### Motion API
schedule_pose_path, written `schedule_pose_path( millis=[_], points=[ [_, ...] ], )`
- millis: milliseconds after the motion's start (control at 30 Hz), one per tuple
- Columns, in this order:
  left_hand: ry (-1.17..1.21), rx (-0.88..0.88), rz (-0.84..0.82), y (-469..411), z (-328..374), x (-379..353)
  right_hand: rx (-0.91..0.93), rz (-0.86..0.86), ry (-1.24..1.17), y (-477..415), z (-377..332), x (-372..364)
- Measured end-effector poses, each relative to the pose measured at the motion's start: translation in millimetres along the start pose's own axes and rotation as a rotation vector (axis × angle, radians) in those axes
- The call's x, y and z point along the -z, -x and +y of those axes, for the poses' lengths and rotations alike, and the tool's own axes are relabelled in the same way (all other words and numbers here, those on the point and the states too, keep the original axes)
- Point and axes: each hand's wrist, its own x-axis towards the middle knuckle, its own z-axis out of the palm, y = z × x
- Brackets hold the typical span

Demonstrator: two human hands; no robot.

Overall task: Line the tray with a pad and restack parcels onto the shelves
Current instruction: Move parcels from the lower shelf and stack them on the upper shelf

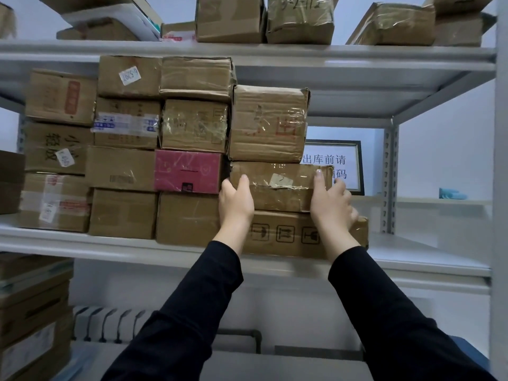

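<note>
I had my left hand and my right hand on the two ends of the flat box, my grip clamped on it. That box sat on the middle shelf, on the long box, just right of the pink box. A big box sat on top of the flat box. It could have tipped if I pushed too fast, because it leaned.
</note>
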Motion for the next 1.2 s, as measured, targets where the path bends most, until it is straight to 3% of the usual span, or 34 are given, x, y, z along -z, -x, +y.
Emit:
schedule_pose_path(
  millis=[100, 200, 567, 700, 767, 867, 1000, 1200],
  points=[
    [-0.02, 0.01, -0.007, 3.7, -2.1, -1.3, 0.073, -0.018, 0.037, 3.2, 4.5, 0.5],
    [-0.013, 0.017, 0.002, 3.2, -3.0, 0.5, 0.083, 0.058, 0.225, 3.7, 12.9, 7.0],
    [-0.031, 0.009, 0.039, 8.6, -10.5, 3.7, 0.061, -0.052, 0.175, 6.1, 19.5, 12.2],
    [-0.018, 0.006, 0.072, 17.5, -13.7, 13.9, 0.049, 0.002, 0.092, 21.1, 12.9, 8.0],
    [-0.013, 0.009, 0.067, 20.2, -13.0, 18.4, 0.141, 0.067, 0.081, 33.6, 5.5, 4.2],
    [-0.011, -0.003, 0.109, 21.1, -7.3, 29.5, 0.386, 0.114, -0.059, 50.9, -11.2, -0.7],
    [0.002, -0.078, 0.208, 25.2, 5.6, 47.8, 0.622, 0.05, -0.353, 72.2, -37.0, -5.2],
    [0.048, -0.257, 0.302, 38.7, 24.9, 77.2, 0.585, -0.233, -0.64, 93.7, -61.9, -10.5]
  ],
)
